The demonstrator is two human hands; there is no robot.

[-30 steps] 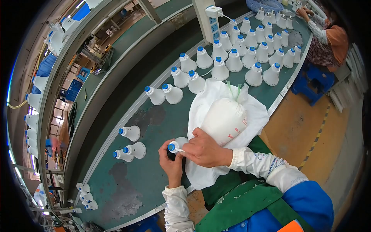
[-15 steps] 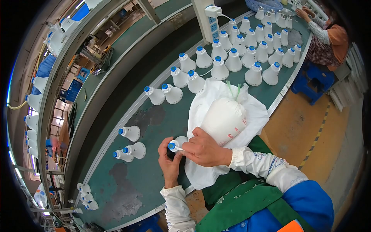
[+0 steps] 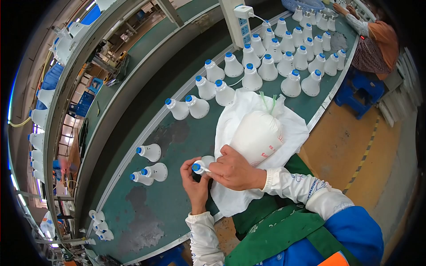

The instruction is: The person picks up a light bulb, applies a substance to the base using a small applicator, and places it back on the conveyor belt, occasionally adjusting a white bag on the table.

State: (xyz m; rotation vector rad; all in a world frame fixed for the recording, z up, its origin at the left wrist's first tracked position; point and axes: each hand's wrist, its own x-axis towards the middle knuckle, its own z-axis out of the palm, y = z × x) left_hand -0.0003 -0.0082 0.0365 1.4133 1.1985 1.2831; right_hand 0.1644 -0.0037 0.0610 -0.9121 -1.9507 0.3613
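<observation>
A white cone-shaped bulb (image 3: 207, 160) with a blue-capped top stands tilted on the bench between my hands. My left hand (image 3: 193, 182) is closed round its neck, fingers on the far side and thumb on the near side. At the blue top, my right hand (image 3: 235, 170) is pinched; a thin white bit shows at its fingertips, too small to name. Right beside that hand lies a plump white bag (image 3: 257, 136) with red print and a green tie. Beneath the bag is a spread white cloth (image 3: 230, 201), which my right wrist overlaps.
Several similar white bulbs (image 3: 268, 68) crowd the far part of the green bench (image 3: 177, 221); a few more (image 3: 155, 172) stand to the left. A power strip post (image 3: 239, 26) rises behind. Another person (image 3: 382, 44) works at the far right, near a blue stool (image 3: 360, 91).
Both hands and the held bulb have shifted very slightly left, with the grip unchanged. The other person's arms have moved back toward the far end of the bench.
</observation>
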